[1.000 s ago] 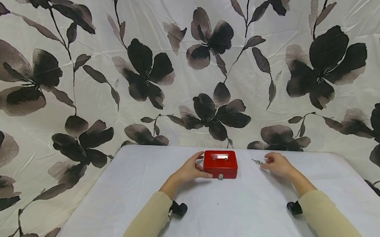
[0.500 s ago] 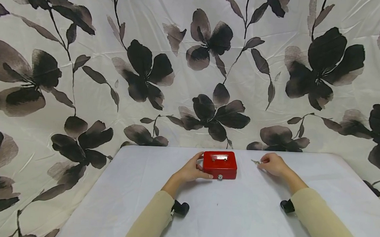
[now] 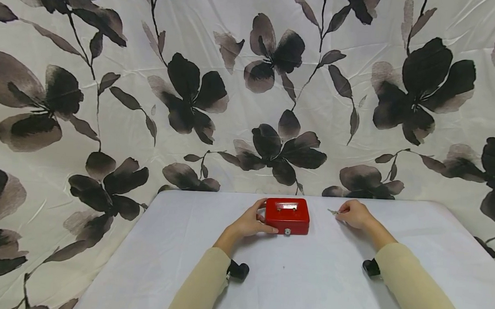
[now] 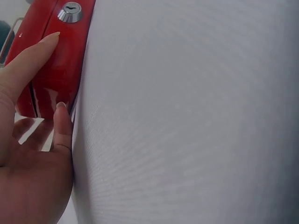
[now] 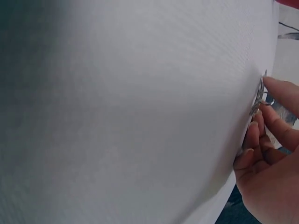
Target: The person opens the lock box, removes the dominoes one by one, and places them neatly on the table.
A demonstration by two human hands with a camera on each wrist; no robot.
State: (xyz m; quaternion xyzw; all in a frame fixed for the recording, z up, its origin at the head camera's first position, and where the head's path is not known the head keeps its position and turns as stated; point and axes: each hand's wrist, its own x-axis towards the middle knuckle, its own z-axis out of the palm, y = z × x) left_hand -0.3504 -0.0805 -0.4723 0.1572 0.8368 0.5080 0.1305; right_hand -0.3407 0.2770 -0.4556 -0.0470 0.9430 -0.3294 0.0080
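Note:
A red cash box (image 3: 287,219) with a folding handle on its lid and a silver key lock (image 4: 70,12) on its front sits at the table's far side, lid down. My left hand (image 3: 248,221) grips its left end, thumb on the front below the lid seam and the other fingers around the side. To the right of the box, a small bunch of keys (image 3: 334,212) lies on the cloth. My right hand (image 3: 355,214) pinches the keys at their near end between thumb and forefinger, the other fingers curled beneath; in the right wrist view the ring (image 5: 267,101) shows between the fingertips.
A white cloth (image 3: 299,288) covers the table. Behind its far edge hangs a pale curtain (image 3: 213,162) with dark flowers. Black cameras (image 3: 238,270) are strapped at both wrists, below beige sleeves.
My right hand has shifted slightly left over the keys, its forearm swinging inward. The left hand keeps its hold, and the cash box has stayed in place.

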